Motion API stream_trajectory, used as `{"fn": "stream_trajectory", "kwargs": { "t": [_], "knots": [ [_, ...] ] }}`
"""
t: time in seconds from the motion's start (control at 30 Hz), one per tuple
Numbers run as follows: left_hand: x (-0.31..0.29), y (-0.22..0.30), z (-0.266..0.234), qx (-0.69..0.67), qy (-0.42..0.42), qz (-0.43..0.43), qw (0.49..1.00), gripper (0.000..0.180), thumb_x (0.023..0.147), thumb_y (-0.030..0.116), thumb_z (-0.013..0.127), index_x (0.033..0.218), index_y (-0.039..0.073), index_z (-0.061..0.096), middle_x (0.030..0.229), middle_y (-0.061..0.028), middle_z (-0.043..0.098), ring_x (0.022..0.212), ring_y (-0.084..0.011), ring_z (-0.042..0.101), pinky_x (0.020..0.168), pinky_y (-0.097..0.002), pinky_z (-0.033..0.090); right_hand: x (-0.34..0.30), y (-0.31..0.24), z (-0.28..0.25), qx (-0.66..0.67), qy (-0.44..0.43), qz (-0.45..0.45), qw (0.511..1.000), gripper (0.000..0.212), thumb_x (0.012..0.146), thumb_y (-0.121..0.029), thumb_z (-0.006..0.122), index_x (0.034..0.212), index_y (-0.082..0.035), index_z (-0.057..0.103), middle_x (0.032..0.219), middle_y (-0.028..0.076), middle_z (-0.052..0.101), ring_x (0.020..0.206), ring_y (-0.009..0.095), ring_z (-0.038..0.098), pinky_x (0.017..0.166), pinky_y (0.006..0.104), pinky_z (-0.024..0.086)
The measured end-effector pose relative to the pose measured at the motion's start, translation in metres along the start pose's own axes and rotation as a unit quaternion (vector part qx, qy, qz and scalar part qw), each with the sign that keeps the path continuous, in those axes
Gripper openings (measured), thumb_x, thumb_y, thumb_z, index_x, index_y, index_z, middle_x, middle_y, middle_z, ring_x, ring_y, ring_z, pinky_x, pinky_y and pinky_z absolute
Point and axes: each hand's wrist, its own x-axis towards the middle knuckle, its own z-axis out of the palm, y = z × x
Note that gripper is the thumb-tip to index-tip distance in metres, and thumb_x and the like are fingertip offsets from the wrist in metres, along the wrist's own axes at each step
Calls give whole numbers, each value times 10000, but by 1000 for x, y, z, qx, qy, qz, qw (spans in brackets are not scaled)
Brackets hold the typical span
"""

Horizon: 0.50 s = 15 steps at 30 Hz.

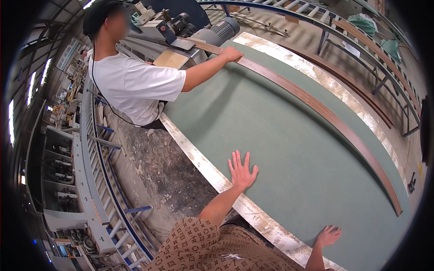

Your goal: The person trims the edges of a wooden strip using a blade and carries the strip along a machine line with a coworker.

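Note:
My left hand (242, 172) lies flat on the green tabletop (289, 158), fingers spread, just inside its pale worn edge. Farther right, my right hand (328, 235) rests on the same surface with its fingers stretched out, holding nothing. A long brown wood-grain strip (312, 100) runs across the far side of the table, out of reach of both my hands. At its far left part, a co-worker's hand (232, 54) grips it. The strip's left end meets a machine, and its right end lies near the table's right side.
A co-worker in a white T-shirt (131, 81) stands at the table's left end, beside a machine with a grey motor (219, 32). Behind the table runs a roller conveyor (312, 13) with green bags (361, 25). Another blue-framed roller conveyor (108, 180) stands at left.

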Motion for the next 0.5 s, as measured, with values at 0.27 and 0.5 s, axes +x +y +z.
{"fn": "stream_trajectory", "kwargs": {
  "t": [0.27,0.5],
  "knots": [
    [0,0,-1,-1,0,-2,1000,732,892,488,444,1508,142,253,1567,-253,76,1467,-371,10,1161,-546,-16,0,-2,-2,19,5,5,1000,484,990,-451,426,1273,-65,502,1388,86,463,1240,286,470,980,437,398],
    [0,0,-1,0,-2,-4,1000,735,893,491,441,1512,147,243,1567,-250,78,1468,-367,7,1162,-544,-14,1,-3,-2,18,-4,9,1000,488,990,-456,420,1278,-70,499,1395,83,457,1246,284,467,975,435,396]
  ]
}}
